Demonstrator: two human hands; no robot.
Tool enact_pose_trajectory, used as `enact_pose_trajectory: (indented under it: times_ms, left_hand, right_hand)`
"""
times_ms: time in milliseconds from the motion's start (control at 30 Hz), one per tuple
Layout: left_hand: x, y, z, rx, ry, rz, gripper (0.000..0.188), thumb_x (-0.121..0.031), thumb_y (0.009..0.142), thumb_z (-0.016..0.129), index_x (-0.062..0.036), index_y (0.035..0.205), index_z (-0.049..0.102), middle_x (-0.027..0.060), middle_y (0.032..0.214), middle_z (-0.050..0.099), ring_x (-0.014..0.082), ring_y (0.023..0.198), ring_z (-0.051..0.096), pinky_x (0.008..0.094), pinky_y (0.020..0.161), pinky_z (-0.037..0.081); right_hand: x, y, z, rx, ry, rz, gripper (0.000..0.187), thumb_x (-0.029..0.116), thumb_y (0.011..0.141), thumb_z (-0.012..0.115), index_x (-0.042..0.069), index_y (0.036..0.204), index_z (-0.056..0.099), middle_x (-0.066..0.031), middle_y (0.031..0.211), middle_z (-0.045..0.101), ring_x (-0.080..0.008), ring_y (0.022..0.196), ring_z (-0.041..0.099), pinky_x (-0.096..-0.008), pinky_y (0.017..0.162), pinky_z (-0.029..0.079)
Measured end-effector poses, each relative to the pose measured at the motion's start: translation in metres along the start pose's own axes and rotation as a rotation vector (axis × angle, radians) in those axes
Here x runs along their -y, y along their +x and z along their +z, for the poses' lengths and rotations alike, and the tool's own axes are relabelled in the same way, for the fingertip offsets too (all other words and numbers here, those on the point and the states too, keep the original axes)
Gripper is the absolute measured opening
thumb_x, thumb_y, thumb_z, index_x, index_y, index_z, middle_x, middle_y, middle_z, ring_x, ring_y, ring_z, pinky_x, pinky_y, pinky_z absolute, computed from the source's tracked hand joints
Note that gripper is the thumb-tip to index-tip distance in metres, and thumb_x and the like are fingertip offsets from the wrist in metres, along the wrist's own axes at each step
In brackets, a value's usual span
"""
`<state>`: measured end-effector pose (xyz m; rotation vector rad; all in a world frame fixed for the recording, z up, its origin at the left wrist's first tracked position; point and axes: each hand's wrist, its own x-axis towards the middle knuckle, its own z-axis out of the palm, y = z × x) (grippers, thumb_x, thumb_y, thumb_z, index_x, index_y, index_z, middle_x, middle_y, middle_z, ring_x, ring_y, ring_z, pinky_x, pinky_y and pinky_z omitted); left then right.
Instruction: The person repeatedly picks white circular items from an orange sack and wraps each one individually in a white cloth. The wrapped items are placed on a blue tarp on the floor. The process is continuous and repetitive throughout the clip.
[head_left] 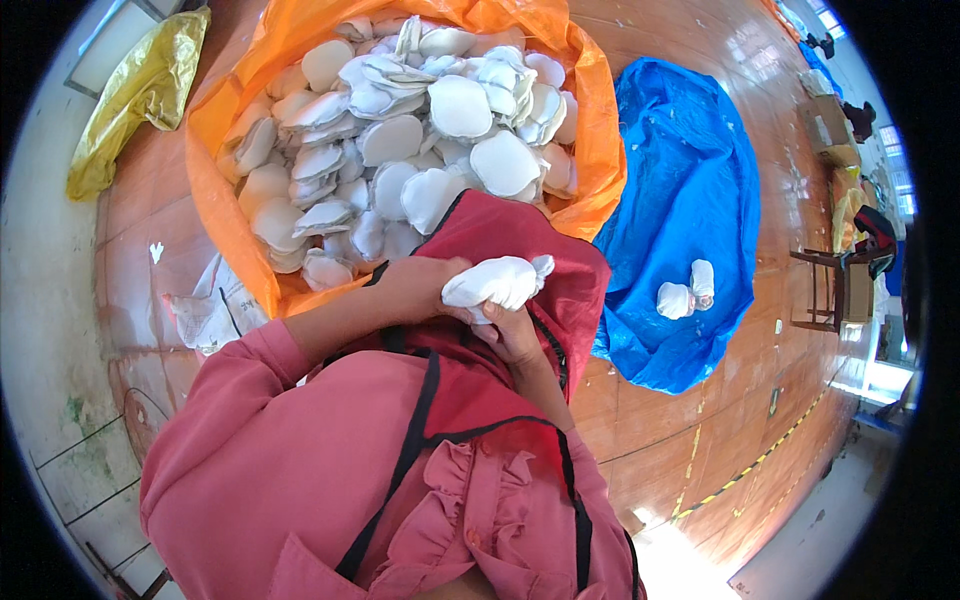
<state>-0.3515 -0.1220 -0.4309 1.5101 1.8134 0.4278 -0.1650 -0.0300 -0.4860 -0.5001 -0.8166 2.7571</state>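
Over my lap, both hands are closed on a white stuffed cloth piece (pixel 497 284), plump with a small knob at its right end. My left hand (pixel 432 284) grips its left end; those fingertips are partly hidden behind the cloth. From below, my right hand (pixel 511 335) pinches its underside. Just beyond my hands stands an open orange sack (pixel 600 130) full of flat, rounded white cloth pieces (pixel 390 140), many of them in stacks. To the right lies a blue plastic sack (pixel 670 170), with a few white bundles (pixel 676 300) like the held piece on it.
A red apron (pixel 570 265) with black edging covers my lap. At the far left a yellow plastic sheet (pixel 140 100) lies by the wall, and a white printed bag (pixel 215 308) is beside the orange sack. A wooden chair (pixel 822 290) and cardboard boxes (pixel 832 130) stand at the right.
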Motion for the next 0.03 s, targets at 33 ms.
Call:
enact_pose_trajectory:
  times_ms: [33]
  left_hand:
    - [-0.0005,0.0005,0.0003,0.000,0.000,0.001,0.056,-0.047,0.082,0.068,-0.0115,0.124,0.059,0.0150,0.102,0.070,0.0346,0.094,0.068,0.0456,0.080,0.052]
  right_hand:
    - [-0.0012,-0.0003,0.0024,-0.059,0.021,-0.022,0.048,0.028,0.083,0.078,0.002,0.118,0.057,-0.0084,0.088,0.065,-0.0081,0.052,0.046,-0.0190,0.042,0.032]
